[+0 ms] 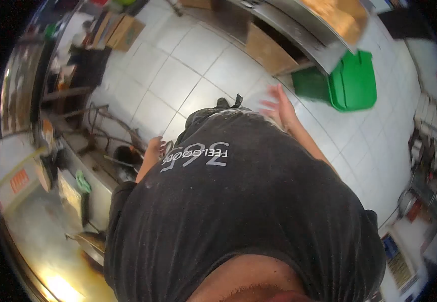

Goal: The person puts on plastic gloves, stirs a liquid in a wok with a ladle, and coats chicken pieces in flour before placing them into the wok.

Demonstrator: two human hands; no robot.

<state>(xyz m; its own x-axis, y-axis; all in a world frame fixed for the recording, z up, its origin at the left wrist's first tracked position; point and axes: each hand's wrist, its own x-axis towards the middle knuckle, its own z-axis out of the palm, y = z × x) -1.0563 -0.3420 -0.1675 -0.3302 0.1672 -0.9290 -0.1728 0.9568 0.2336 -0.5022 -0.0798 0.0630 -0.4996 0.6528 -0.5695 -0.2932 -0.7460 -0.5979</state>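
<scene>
My left hand (155, 149) hangs low beside the dark T-shirt (238, 201), its fingers loosely bent and a little apart, with nothing seen in it. Part of that hand is hidden by the shirt. Out in front of my waist on the other side is my right hand (279, 104), fingers spread and smeared by motion, holding nothing. Beyond it stands a green lidded bin (353, 83), apart from the hand. A dark round pot or pan (126, 155) is nearest to my left hand, low at that side.
White floor tiles (178, 75) lie ahead. A metal counter (309, 35) with an orange-brown heap (334, 17) is at the upper right. Along the left run a metal worktop (98, 176) and a frame of rods (98, 118). A cardboard box (123, 32) sits farther off.
</scene>
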